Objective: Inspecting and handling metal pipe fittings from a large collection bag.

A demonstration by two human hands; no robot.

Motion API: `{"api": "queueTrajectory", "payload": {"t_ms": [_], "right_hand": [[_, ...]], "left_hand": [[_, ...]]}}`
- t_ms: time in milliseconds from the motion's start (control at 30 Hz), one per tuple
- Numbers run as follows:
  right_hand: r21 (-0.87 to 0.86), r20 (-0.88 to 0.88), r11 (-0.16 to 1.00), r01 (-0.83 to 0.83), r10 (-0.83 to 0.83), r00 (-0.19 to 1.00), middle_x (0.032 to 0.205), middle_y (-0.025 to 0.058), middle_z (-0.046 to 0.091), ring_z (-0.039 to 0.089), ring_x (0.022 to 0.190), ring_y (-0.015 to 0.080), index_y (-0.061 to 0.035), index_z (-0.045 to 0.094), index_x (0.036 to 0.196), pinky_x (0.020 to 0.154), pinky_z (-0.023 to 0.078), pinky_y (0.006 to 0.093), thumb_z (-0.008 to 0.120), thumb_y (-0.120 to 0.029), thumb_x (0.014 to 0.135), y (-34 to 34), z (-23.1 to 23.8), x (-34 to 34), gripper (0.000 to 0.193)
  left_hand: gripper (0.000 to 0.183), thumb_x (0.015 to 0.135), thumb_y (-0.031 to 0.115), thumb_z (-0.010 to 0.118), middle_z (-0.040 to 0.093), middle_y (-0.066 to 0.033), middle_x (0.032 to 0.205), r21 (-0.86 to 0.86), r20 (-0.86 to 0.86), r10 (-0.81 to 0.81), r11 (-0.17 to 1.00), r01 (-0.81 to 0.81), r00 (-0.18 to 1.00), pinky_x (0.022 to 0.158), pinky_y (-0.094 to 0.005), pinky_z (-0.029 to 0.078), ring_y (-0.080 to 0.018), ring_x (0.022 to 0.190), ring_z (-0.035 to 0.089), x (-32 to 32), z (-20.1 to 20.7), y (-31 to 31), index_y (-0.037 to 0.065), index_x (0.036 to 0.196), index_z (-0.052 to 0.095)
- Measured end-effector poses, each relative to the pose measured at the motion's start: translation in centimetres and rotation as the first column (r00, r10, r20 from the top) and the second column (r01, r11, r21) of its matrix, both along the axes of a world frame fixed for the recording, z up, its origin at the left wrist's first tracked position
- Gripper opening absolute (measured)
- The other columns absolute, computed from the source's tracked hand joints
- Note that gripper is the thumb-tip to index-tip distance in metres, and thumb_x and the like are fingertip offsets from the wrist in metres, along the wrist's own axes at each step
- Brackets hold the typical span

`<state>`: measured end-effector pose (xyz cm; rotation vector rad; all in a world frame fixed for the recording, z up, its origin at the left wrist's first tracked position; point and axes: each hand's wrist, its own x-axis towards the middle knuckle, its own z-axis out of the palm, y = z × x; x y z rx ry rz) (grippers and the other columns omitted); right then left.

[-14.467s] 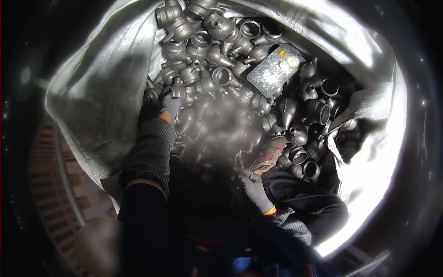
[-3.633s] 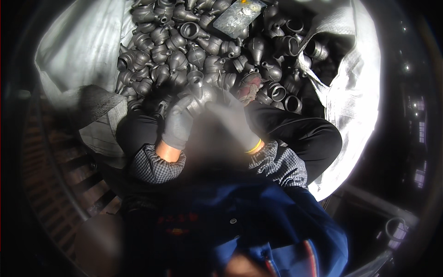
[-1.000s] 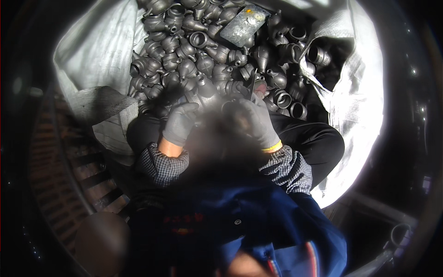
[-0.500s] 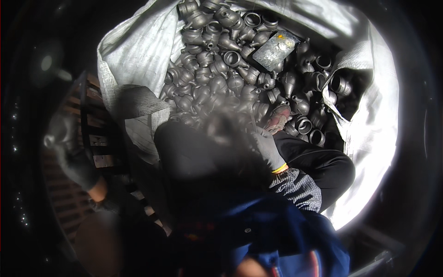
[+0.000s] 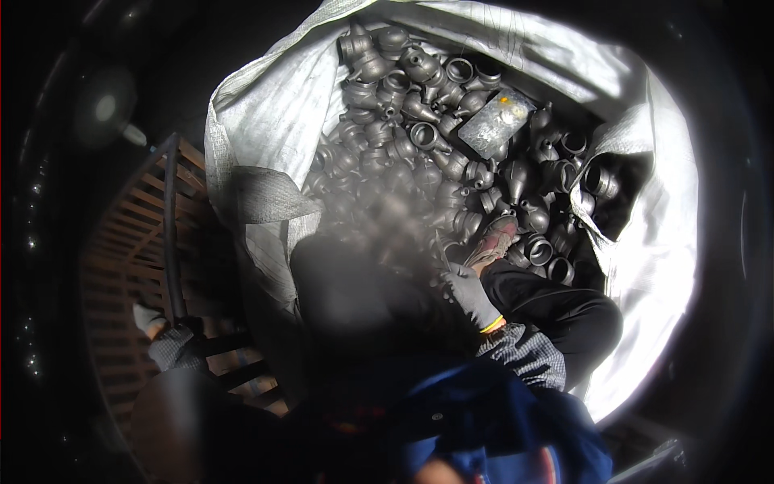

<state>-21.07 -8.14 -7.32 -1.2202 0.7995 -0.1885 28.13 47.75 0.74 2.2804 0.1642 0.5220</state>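
Observation:
My right hand (image 5: 472, 294), in a grey glove with a yellow cuff edge, is held low over the pile beside my knee. Its fingers are curled, and a thin upright thing sticks up from them, too blurred to name. Dark grey bulb-shaped metal castings (image 5: 516, 179), each with a round mouth and a narrow neck, fill the white woven bag (image 5: 270, 121). Off to the left, outside the bag, my left hand (image 5: 147, 317) reaches down by a brown slatted crate (image 5: 121, 278). Only a pale gloved part shows there; its fingers are hidden.
A scuffed flat metal plate (image 5: 493, 125) with an orange spot lies on the castings. My reddish shoe (image 5: 496, 239) rests among them, below my bent dark-trousered leg (image 5: 556, 310). A dark bar (image 5: 172, 234) runs along the crate. Haze blurs the middle of the view.
My left hand has dropped lower at the crate, and the dark shape at its fingers no longer shows. The whole view has shifted, with the bag appearing lower and farther right. My right hand stays by the knee.

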Motion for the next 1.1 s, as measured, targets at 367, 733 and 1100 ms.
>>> {"api": "queueTrajectory", "payload": {"t_ms": [367,733,1100], "right_hand": [[0.072,-0.044,0.997,0.011,-0.008,0.999,0.082,0.0019,0.068,0.050,0.051,0.0036,-0.0069,0.060,0.120,0.047,0.042,0.0163,0.048,-0.012,0.092,-0.8,-0.1,0.5,0.031],[0.138,0.005,0.985,0.103,-0.105,0.995,0.085,0.0015,0.066,0.046,0.060,0.0017,-0.0063,0.060,0.120,0.053,0.040,0.0168,0.048,-0.009,0.091,-2.7,-0.7,2.1,0.032],[0.241,0.021,0.961,0.138,-0.147,0.989,0.085,0.0031,0.065,0.047,0.060,0.0020,-0.0030,0.059,0.120,0.053,0.040,0.0162,0.048,-0.005,0.089,-2.4,-0.6,3.1,0.032]], "left_hand": [[0.041,0.090,0.013,0.054,0.056,-0.0115,0.122,-0.624,-0.016,-0.970,0.199,0.755,0.243,0.097,-0.0385,0.043,-0.0208,0.114,0.052,-16.5,5.4,-49.8,-0.003,0.128,0.049],[0.027,0.080,0.016,0.058,0.063,-0.0085,0.090,-0.441,-0.356,-0.558,0.807,0.392,0.749,0.069,-0.0310,0.046,-0.0181,0.078,0.058,0.4,-20.6,-57.9,0.002,0.102,0.063],[0.023,0.080,0.021,0.058,0.062,-0.0053,0.082,-0.793,-0.418,-0.743,0.579,0.188,0.523,0.060,-0.0313,0.048,-0.0166,0.068,0.058,-0.3,-17.0,-57.0,0.007,0.098,0.064]]}}
